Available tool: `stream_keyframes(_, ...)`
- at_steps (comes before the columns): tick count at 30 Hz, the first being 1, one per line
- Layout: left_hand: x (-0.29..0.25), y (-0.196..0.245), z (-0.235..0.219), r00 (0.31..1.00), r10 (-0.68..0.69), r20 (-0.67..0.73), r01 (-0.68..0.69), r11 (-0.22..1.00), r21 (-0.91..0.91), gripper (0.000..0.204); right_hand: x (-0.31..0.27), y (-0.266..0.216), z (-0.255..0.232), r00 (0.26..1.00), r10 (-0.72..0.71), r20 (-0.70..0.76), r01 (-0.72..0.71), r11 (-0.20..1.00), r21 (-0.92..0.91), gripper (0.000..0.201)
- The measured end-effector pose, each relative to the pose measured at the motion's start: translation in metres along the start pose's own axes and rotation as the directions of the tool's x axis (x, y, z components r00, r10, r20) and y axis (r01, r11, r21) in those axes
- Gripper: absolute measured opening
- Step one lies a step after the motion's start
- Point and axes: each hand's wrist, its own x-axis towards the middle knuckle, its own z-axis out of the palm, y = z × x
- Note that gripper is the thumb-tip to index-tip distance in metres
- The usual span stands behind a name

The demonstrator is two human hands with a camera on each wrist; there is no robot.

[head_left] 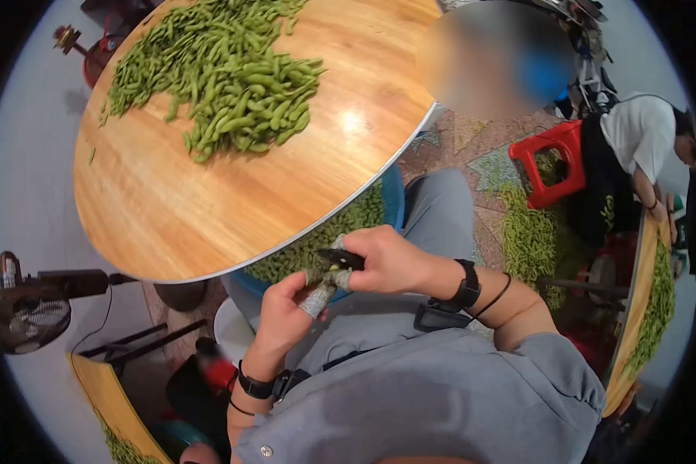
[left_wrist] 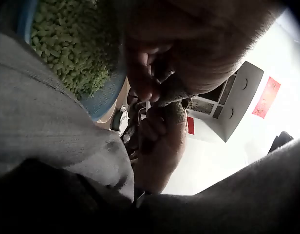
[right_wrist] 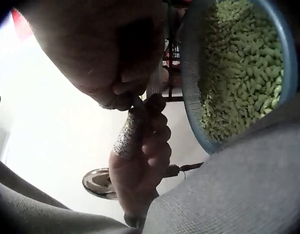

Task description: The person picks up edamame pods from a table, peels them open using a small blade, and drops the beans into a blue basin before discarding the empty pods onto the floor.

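Note:
In the head view my right hand (head_left: 387, 259) grips a small black tool (head_left: 349, 261), its dark tip pointing left; its exact kind I cannot tell. My left hand (head_left: 282, 309) meets it from the left, thumb and fingers pinching a green soybean pod (head_left: 334, 268), mostly hidden by the fingertips. Grey speckled finger covers (head_left: 317, 300) wrap fingertips of both hands. Close beyond the hands is a blue basin (right_wrist: 289, 48) full of green pods (right_wrist: 242, 73). In the left wrist view, the left hand (left_wrist: 203, 44) is dark and shadowed.
A round wooden table (head_left: 155, 201) bears a heap of long green pods (head_left: 255, 104); its edge overhangs the basin. At right are a red stool (head_left: 549, 166), pods on the floor (head_left: 526, 240) and a seated person (head_left: 646, 131). A fan (head_left: 31, 313) stands at left.

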Motion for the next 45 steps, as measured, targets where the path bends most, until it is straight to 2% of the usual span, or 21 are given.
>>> stream_keyframes(3,0.003,-0.001,0.010,1.000,-0.025,-0.017,0.025,1.000,0.018,0.016,-0.011,-0.001,-0.010,0.999,0.032,0.021,-0.032,0.999,0.027,0.021)
stream_keyframes(4,0.003,0.003,0.006,0.998,-0.041,0.041,0.043,0.997,-0.060,0.015,-0.008,-0.003,-0.009,0.979,0.180,0.101,-0.200,0.946,0.254,0.019)
stream_keyframes(5,0.002,0.005,0.004,0.994,-0.056,0.098,0.070,0.987,-0.144,0.015,-0.006,-0.005,-0.009,0.928,0.300,0.221,-0.370,0.814,0.448,0.017)
stream_keyframes(6,-0.003,0.006,0.001,0.989,-0.097,0.112,0.121,0.965,-0.231,0.015,-0.003,-0.013,-0.013,0.821,0.398,0.410,-0.570,0.518,0.638,0.012)
stream_keyframes(9,0.002,0.005,-0.002,0.983,-0.135,0.126,0.172,0.919,-0.356,0.016,-0.003,-0.004,-0.002,0.855,0.383,0.351,-0.508,0.479,0.716,0.007)
stream_keyframes(11,0.001,-0.004,-0.005,0.992,-0.124,0.030,0.127,0.932,-0.340,0.014,-0.002,0.003,0.007,0.937,0.329,0.120,-0.338,0.762,0.552,0.014)
stream_keyframes(13,0.000,-0.008,-0.005,0.992,-0.114,-0.048,0.095,0.951,-0.296,0.015,0.003,0.015,0.012,0.978,-0.063,-0.198,0.047,0.995,-0.088,0.017)
stream_keyframes(14,-0.001,-0.013,-0.005,0.993,-0.089,-0.076,0.064,0.956,-0.286,0.015,0.000,0.014,0.014,0.981,-0.065,-0.185,0.051,0.996,-0.079,0.017)
stream_keyframes(15,-0.001,-0.016,-0.006,0.993,-0.061,-0.099,0.031,0.961,-0.274,0.015,-0.001,0.005,0.011,0.976,0.210,-0.048,-0.199,0.964,0.178,0.018)
stream_keyframes(16,-0.001,-0.019,-0.006,0.992,-0.065,-0.104,0.033,0.959,-0.281,0.015,-0.001,-0.001,0.009,0.888,0.434,0.149,-0.457,0.806,0.375,0.019)
stream_keyframes(19,0.000,-0.022,-0.011,0.998,-0.007,-0.062,-0.007,0.973,-0.229,0.010,0.005,-0.004,0.015,0.802,0.492,0.340,-0.596,0.623,0.507,0.019)
stream_keyframes(20,-0.002,-0.020,-0.015,0.998,-0.054,-0.010,0.048,0.945,-0.323,0.010,0.005,-0.003,0.016,0.802,0.490,0.342,-0.597,0.623,0.506,0.019)
stream_keyframes(22,-0.003,-0.018,-0.017,0.994,-0.098,0.039,0.105,0.903,-0.416,0.010,0.006,-0.003,0.018,0.793,0.392,0.467,-0.592,0.312,0.743,0.015)
stream_keyframes(24,-0.005,-0.019,-0.018,0.985,-0.042,0.165,0.149,0.682,-0.716,0.012,0.008,-0.009,0.018,0.779,0.383,0.497,-0.595,0.201,0.778,0.014)
stream_keyframes(28,-0.001,-0.026,-0.018,0.965,-0.013,0.262,0.229,0.530,-0.816,0.014,0.007,-0.005,0.024,0.762,0.307,0.570,-0.591,-0.030,0.806,0.014)
stream_keyframes(31,0.001,-0.023,-0.015,0.975,-0.043,0.219,0.198,0.616,-0.762,0.015,0.005,-0.001,0.024,0.764,0.391,0.513,-0.588,0.095,0.804,0.016)
stream_keyframes(32,0.001,-0.019,-0.013,0.993,-0.067,0.094,0.107,0.839,-0.533,0.015,0.005,-0.003,0.024,0.762,0.393,0.516,-0.591,0.093,0.801,0.016)
stream_keyframes(34,0.000,-0.019,-0.013,0.999,0.028,-0.046,-0.035,0.988,-0.152,0.019,0.004,-0.011,0.023,0.762,0.478,0.436,-0.633,0.410,0.657,0.015)
stream_keyframes(38,0.003,-0.030,-0.016,0.961,0.268,-0.071,-0.243,0.938,0.248,0.022,-0.001,-0.003,0.029,0.764,0.463,0.449,-0.629,0.380,0.678,0.015)
stream_keyframes(40,0.001,-0.020,-0.017,0.923,0.383,-0.029,-0.291,0.747,0.598,0.026,-0.002,-0.004,0.026,0.756,0.497,0.426,-0.645,0.454,0.614,0.014)
stream_keyframes(45,0.002,-0.022,-0.013,0.885,0.462,-0.052,-0.334,0.711,0.619,0.031,-0.001,-0.006,0.024,0.745,0.462,0.482,-0.646,0.318,0.694,0.014)
